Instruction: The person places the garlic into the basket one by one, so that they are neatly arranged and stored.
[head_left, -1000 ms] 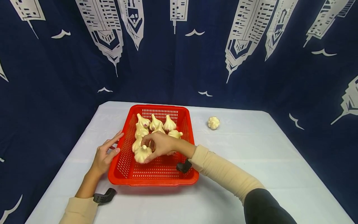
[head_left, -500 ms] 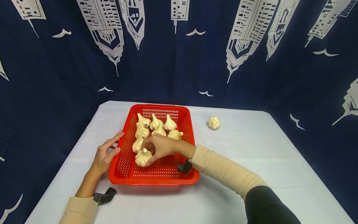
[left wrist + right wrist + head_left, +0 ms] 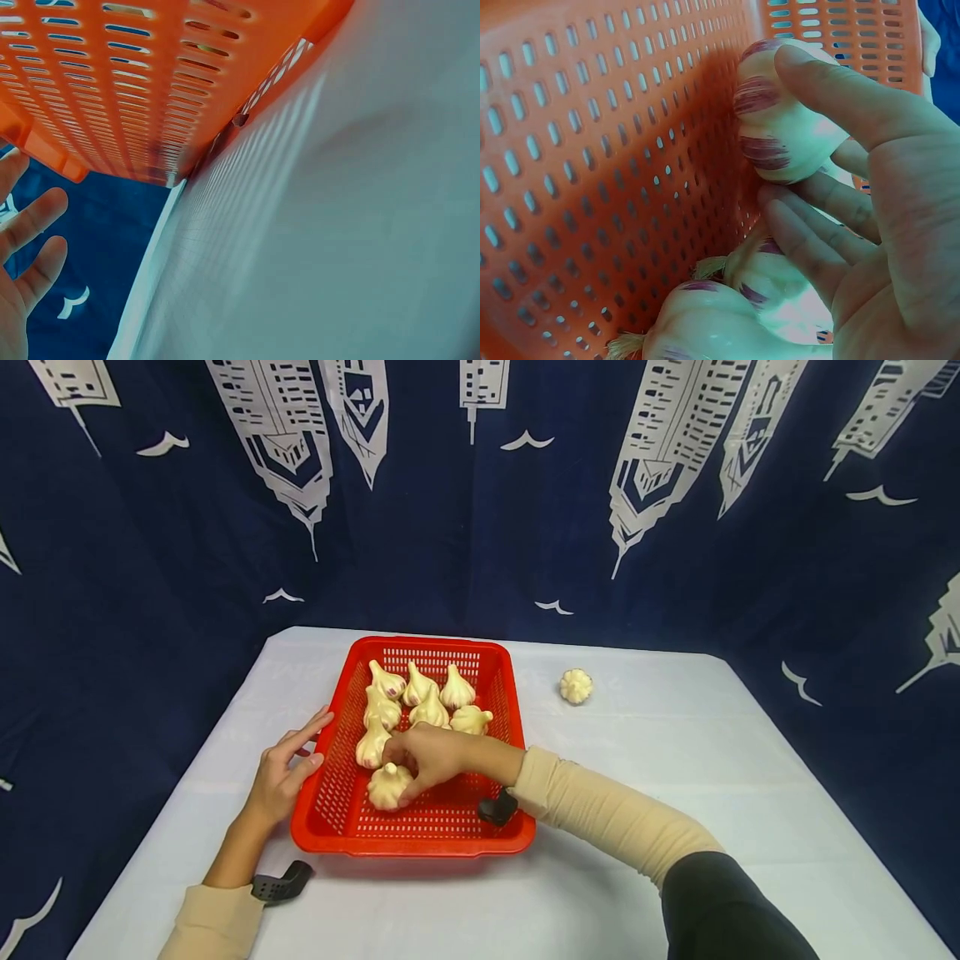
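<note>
In the head view my right hand [image 3: 437, 755] reaches into a red perforated plastic basket [image 3: 412, 845]. Between thumb and fingers it pinches a garlic bulb [image 3: 387, 788], stem up, in the near left part of the basket. Purple streaks on that bulb [image 3: 761, 124] show in the right wrist view, with more garlic bulbs [image 3: 705, 319] below my fingers. My left hand [image 3: 276, 783] touches the basket's left rim with extended fingers. In the left wrist view its fingers [image 3: 34, 225] are spread near the basket wall.
Several other garlic bulbs [image 3: 457, 688] sit in the basket's back and left parts. One loose garlic bulb [image 3: 576, 687] lies on the white-covered table [image 3: 675, 760], right of the basket. A dark blue patterned curtain [image 3: 465, 527] hangs behind.
The right hand has shifted the garlic bulb slightly toward me and to the right, away from the bulb behind it. My left hand has stayed on the rim.
</note>
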A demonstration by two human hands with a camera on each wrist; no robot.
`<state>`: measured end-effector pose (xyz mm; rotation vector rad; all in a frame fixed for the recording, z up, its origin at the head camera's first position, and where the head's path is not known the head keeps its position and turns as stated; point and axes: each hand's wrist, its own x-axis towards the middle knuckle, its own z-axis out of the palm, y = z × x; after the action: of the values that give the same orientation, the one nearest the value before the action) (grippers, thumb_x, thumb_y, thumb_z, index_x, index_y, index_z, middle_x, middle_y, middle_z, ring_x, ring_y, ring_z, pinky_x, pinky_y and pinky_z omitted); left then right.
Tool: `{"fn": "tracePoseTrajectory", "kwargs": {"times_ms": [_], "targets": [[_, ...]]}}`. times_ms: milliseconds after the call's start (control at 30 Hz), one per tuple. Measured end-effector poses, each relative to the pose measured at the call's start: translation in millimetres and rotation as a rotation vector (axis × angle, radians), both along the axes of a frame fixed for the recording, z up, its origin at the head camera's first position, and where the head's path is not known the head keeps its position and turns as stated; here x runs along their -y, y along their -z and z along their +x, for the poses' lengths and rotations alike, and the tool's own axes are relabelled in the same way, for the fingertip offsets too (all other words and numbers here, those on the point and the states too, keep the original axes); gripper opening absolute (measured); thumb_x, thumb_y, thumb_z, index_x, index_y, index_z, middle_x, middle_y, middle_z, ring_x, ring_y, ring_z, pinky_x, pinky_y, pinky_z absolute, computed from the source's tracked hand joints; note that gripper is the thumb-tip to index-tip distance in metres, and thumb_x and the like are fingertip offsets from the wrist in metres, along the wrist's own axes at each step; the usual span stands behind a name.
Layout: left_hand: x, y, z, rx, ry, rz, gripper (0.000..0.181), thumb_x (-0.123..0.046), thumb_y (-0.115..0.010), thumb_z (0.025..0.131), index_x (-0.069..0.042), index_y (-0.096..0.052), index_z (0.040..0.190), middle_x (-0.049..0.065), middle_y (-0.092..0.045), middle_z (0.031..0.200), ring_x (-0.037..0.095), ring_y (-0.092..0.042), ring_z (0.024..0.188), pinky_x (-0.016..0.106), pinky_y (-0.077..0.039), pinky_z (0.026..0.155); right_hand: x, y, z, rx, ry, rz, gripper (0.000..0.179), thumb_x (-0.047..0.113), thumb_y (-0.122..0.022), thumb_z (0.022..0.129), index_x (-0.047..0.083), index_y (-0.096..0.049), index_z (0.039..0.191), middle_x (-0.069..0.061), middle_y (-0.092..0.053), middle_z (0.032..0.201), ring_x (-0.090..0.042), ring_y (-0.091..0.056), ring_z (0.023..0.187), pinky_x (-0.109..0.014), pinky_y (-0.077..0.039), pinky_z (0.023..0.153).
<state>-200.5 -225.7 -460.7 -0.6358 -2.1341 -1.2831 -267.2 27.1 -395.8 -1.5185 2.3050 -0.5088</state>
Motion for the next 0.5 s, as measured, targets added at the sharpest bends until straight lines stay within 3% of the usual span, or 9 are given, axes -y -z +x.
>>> {"fn": "tracePoseTrajectory", "kwargs": {"times_ms": [267,500], "targets": [[-0.6,0.2,-0.4,-0.012,-0.003,-0.006,0.051,-0.002,-0.054,0.083,0.002,-0.06,0.133,0.019,-0.054,0.14,0.006,-0.055,0.098,0.018,-0.042,0.076,-0.9,-2.9,1.2,0.028,0.015,0.013,0.047,0.026,-0.088,0.073,0.005,-0.065,0.108,0.002,-0.064,0.086,-0.012,-0.063,0.076,-0.016,-0.049,0.067],[-0.8,0.8,-1.0,-0.007,-0.003,0.013,0.051,-0.002,-0.055,0.082,0.001,-0.061,0.133,0.018,-0.055,0.139,0.005,-0.055,0.098,0.02,-0.042,0.075,-1.6,-3.1,0.7,0.062,0.02,-0.005,0.051,0.028,-0.089,0.072,0.006,-0.065,0.111,0.005,-0.065,0.088,-0.009,-0.063,0.076,-0.016,-0.05,0.068]]}}
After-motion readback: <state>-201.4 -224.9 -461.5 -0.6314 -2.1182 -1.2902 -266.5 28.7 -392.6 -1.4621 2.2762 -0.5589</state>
